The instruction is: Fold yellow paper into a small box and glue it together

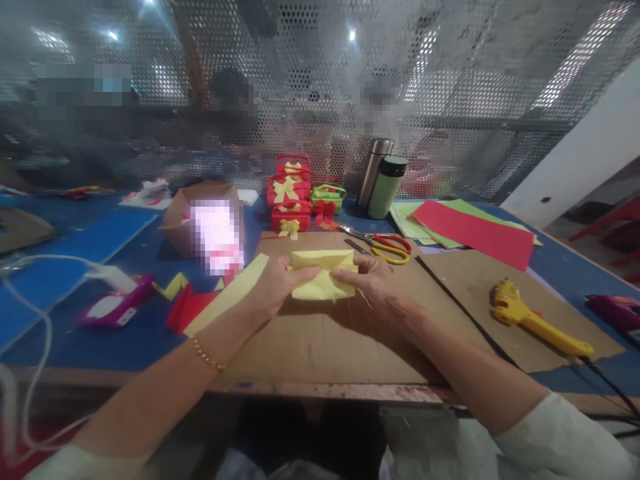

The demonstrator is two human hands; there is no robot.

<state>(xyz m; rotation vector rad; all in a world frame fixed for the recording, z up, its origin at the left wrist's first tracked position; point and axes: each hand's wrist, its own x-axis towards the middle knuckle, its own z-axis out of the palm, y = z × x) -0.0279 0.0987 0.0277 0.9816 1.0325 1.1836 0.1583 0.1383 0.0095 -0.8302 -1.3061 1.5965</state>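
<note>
Between both hands is a small folded yellow paper box (323,285), held just above a sheet of brown cardboard (320,347). My left hand (276,283) grips its left end, the thumb pressed on the front face. At the other end my right hand (375,277) pinches the paper in the same way, thumb on the front. The fingers behind the paper are mostly hidden. A pale yellow paper strip (233,293) lies beside my left wrist. Just beyond my right hand rest scissors (390,247) with red and yellow handles.
Finished red paper boxes (290,193) with yellow bows and a green one (327,197) stand at the back. Near them are a green flask (387,190) and a steel flask (373,167). A yellow glue gun (537,320) and coloured sheets (475,230) lie right; a lit phone (217,233) stands left.
</note>
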